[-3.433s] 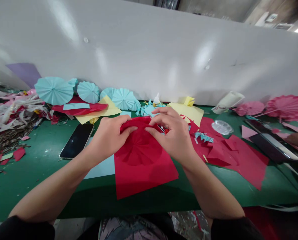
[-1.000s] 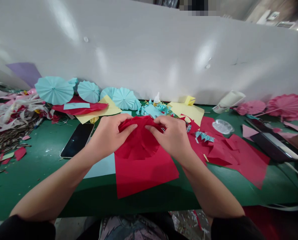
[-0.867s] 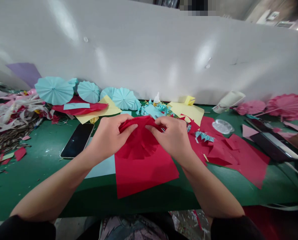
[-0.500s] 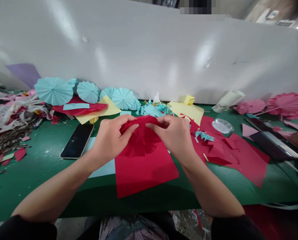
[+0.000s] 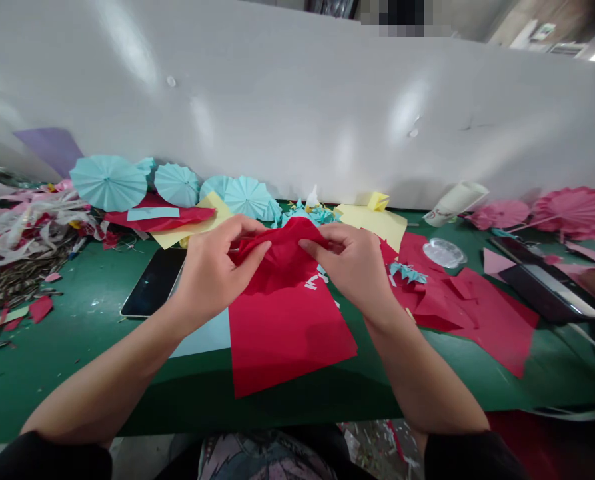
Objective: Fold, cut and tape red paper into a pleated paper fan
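Observation:
A pleated red paper rosette [image 5: 287,257] is held up between both hands, its folds bent and its far edge raised. My left hand [image 5: 220,267] pinches its left side, thumb on the near face and fingers behind. On the right side my right hand [image 5: 350,267] grips it the same way, closed with the thumb in front. Below the rosette a flat red paper sheet [image 5: 290,340] lies on the green table [image 5: 192,393], partly over a light blue sheet [image 5: 204,337]. Small white-blue paper scraps [image 5: 311,285] show at the red sheet's upper right.
A phone [image 5: 150,283] lies beside my left wrist. Light blue paper fans [image 5: 247,198] line the grey partition [image 5: 277,100]. Cut red paper [image 5: 477,300], a clear round lid [image 5: 444,253] and pink fans [image 5: 577,212] are at right. Tangled ribbons [image 5: 32,220] fill the far left.
Both hands have lifted and tilted the rosette slightly, and its far edge now stands higher. White-blue scraps behind it have come into view. The sheets below have stayed put.

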The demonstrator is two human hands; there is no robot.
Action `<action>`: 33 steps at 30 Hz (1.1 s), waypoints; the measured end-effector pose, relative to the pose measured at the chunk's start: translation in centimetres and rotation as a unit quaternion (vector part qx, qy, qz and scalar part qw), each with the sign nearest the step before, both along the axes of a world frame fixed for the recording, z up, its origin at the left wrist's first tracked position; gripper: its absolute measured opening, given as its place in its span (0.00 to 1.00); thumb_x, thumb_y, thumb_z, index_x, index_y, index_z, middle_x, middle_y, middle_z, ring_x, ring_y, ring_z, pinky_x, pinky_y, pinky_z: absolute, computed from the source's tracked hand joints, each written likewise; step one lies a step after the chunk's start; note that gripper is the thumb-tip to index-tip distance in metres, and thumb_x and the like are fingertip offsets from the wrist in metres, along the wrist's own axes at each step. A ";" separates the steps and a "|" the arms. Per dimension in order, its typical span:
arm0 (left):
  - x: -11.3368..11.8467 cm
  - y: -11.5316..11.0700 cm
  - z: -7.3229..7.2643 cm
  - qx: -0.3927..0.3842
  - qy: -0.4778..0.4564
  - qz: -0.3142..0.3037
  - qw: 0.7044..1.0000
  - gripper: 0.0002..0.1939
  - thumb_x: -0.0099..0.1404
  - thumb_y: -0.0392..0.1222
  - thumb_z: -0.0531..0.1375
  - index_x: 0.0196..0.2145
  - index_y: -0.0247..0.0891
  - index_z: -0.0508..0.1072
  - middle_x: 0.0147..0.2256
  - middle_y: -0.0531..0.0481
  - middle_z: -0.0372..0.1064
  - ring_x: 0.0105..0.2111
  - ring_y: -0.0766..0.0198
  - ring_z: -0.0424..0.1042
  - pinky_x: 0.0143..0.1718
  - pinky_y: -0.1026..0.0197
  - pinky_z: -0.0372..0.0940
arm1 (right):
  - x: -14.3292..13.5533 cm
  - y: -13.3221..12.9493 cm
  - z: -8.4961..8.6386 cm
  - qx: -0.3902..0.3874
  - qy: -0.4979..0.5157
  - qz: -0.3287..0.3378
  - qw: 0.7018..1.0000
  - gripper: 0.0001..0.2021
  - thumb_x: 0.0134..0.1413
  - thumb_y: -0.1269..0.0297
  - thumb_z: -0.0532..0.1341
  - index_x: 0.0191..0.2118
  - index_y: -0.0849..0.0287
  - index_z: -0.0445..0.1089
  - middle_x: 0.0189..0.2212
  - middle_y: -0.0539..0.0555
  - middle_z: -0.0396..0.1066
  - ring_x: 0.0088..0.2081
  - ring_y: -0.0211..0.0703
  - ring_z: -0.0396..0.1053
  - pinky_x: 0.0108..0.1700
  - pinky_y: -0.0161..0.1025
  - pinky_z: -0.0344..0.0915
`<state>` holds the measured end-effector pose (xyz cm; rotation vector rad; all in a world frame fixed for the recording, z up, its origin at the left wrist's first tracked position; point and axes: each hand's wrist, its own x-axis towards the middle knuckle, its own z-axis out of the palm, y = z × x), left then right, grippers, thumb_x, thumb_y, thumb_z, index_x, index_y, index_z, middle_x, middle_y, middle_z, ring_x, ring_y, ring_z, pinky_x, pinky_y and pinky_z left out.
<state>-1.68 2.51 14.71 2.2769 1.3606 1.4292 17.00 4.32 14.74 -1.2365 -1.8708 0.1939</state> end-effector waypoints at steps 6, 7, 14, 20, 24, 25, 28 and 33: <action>0.1 0.2 -0.1 -0.100 -0.022 -0.066 0.993 0.13 0.58 0.38 0.59 0.42 0.37 0.66 0.40 0.48 0.72 0.39 0.62 0.73 0.37 0.64 0.70 | -0.7 -0.3 -0.6 0.147 -0.018 0.011 0.989 0.03 0.47 0.71 0.63 0.24 0.61 0.72 0.28 0.52 0.74 0.30 0.37 0.70 0.32 0.35 0.66; 0.1 0.2 -0.1 -0.107 -0.015 -0.067 0.992 0.14 0.58 0.38 0.58 0.43 0.37 0.66 0.40 0.47 0.72 0.39 0.62 0.73 0.37 0.63 0.70 | -0.7 -0.4 -0.7 0.168 -0.024 0.023 0.985 0.04 0.48 0.71 0.63 0.25 0.60 0.71 0.28 0.52 0.74 0.30 0.37 0.70 0.32 0.35 0.66; 0.8 -0.3 0.1 -0.080 0.058 -0.037 0.994 0.09 0.63 0.35 0.53 0.40 0.38 0.70 0.34 0.51 0.74 0.33 0.64 0.74 0.34 0.64 0.68 | -1.0 -0.6 -1.3 0.273 -0.075 0.039 0.958 0.07 0.52 0.73 0.59 0.25 0.58 0.69 0.29 0.52 0.73 0.32 0.39 0.70 0.44 0.43 0.69; 1.1 -0.6 -0.8 0.075 0.108 -0.008 0.991 0.11 0.64 0.31 0.51 0.40 0.37 0.70 0.33 0.52 0.76 0.33 0.66 0.75 0.35 0.66 0.69 | -1.2 -1.0 -1.5 0.308 -0.061 -0.008 0.950 0.06 0.52 0.73 0.58 0.26 0.58 0.67 0.32 0.55 0.73 0.36 0.42 0.71 0.44 0.44 0.69; 1.1 -0.5 -1.2 0.198 0.111 -0.009 0.974 0.14 0.62 0.26 0.50 0.41 0.36 0.70 0.39 0.48 0.75 0.41 0.65 0.74 0.43 0.64 0.69 | -0.9 -1.2 -0.6 0.230 -0.035 -0.014 0.973 0.05 0.51 0.69 0.60 0.25 0.58 0.67 0.36 0.57 0.74 0.39 0.44 0.72 0.40 0.42 0.69; 1.1 -0.5 -1.2 0.217 0.108 -0.010 0.970 0.15 0.62 0.25 0.49 0.40 0.36 0.69 0.40 0.48 0.75 0.42 0.65 0.73 0.44 0.62 0.69 | -0.7 -1.2 -0.3 0.209 -0.029 -0.008 0.977 0.04 0.50 0.69 0.60 0.26 0.58 0.67 0.37 0.57 0.74 0.39 0.44 0.72 0.40 0.42 0.69; 1.0 -0.3 -1.0 0.253 0.085 -0.026 0.963 0.15 0.61 0.24 0.49 0.40 0.37 0.68 0.40 0.47 0.74 0.43 0.64 0.73 0.45 0.59 0.70 | -0.3 -1.0 0.2 0.163 -0.013 0.010 0.986 0.02 0.47 0.71 0.60 0.28 0.57 0.69 0.37 0.55 0.75 0.40 0.44 0.72 0.42 0.43 0.69; 0.7 -0.1 -0.9 0.304 0.069 -0.094 0.946 0.14 0.59 0.24 0.54 0.39 0.38 0.66 0.41 0.47 0.74 0.45 0.60 0.72 0.43 0.56 0.72 | 0.1 -1.1 0.4 0.150 0.001 0.016 0.988 0.09 0.46 0.75 0.56 0.32 0.58 0.70 0.34 0.53 0.74 0.37 0.41 0.72 0.39 0.39 0.68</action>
